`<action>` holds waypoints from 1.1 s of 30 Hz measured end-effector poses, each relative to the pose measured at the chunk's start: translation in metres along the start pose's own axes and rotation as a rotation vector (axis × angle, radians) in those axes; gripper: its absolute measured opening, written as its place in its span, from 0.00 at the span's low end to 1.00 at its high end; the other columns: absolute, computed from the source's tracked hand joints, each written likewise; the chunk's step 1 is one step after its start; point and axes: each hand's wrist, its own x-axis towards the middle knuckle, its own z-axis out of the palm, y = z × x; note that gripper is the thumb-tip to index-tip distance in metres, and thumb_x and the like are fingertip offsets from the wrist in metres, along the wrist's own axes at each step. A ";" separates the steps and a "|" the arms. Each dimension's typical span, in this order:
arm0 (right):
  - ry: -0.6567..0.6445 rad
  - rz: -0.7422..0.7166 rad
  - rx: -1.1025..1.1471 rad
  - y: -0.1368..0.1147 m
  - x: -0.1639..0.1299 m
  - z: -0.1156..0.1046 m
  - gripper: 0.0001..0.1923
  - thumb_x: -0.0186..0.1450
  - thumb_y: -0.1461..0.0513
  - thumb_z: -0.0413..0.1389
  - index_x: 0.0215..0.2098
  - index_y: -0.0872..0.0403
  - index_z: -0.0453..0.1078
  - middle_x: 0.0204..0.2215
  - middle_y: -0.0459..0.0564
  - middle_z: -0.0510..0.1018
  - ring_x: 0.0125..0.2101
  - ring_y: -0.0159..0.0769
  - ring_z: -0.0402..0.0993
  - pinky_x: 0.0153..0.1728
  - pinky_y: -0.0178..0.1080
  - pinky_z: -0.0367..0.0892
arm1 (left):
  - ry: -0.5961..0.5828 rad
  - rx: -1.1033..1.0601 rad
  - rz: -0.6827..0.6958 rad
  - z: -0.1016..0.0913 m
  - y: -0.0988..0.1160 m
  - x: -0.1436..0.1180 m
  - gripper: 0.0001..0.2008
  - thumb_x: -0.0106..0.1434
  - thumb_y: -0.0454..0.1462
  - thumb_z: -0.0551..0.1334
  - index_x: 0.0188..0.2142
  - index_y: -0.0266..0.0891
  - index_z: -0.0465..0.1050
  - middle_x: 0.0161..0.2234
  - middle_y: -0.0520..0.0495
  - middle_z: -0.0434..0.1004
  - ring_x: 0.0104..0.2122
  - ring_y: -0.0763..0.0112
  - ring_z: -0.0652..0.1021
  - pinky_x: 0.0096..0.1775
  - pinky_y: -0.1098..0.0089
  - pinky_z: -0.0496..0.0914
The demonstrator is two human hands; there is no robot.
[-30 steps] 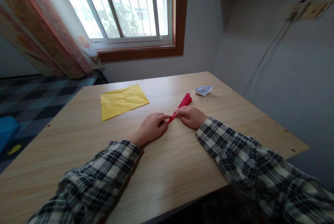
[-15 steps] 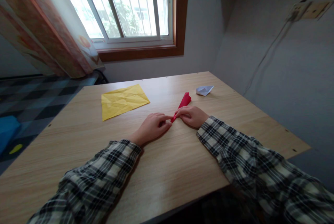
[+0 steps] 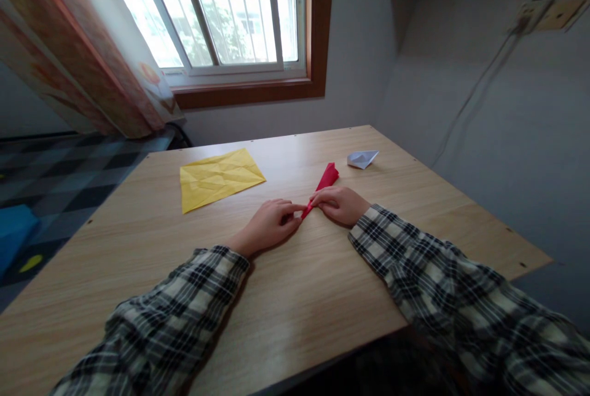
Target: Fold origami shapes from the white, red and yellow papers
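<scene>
A folded piece of red paper (image 3: 327,177) lies on the table, narrow at its near end and wider at the far end. From the left, my left hand (image 3: 271,224) pinches the narrow tip between thumb and forefinger. My right hand (image 3: 342,205) is closed on the same paper just above, its fingertips meeting those of the left hand. Part of the red paper's middle is hidden behind the right fingers. Beyond the right hand rests a small folded white paper boat (image 3: 362,159).
A creased yellow paper sheet (image 3: 221,179) lies flat at the back left of the wooden table (image 3: 276,304). Past the left edge, a blue item (image 3: 16,233) rests on a checked surface. A window and curtain stand behind; a cable runs down the right wall.
Both hands keep nearly the same hold on the red paper. The whole view has shifted very slightly; nothing else has visibly moved.
</scene>
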 end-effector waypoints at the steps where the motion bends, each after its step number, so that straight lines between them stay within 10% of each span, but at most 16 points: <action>1: 0.000 0.001 0.001 0.000 0.000 0.000 0.16 0.62 0.72 0.54 0.42 0.54 0.79 0.45 0.50 0.84 0.47 0.38 0.80 0.53 0.41 0.72 | 0.002 0.001 0.001 0.000 0.000 0.000 0.17 0.66 0.35 0.59 0.53 0.40 0.79 0.32 0.46 0.80 0.33 0.67 0.75 0.38 0.67 0.67; 33: 0.012 0.012 -0.005 0.000 0.000 0.000 0.17 0.60 0.73 0.54 0.41 0.52 0.79 0.45 0.48 0.84 0.46 0.37 0.80 0.52 0.41 0.72 | -0.030 -0.031 -0.007 -0.004 0.000 -0.001 0.17 0.68 0.39 0.60 0.54 0.42 0.78 0.33 0.47 0.80 0.33 0.67 0.75 0.39 0.67 0.67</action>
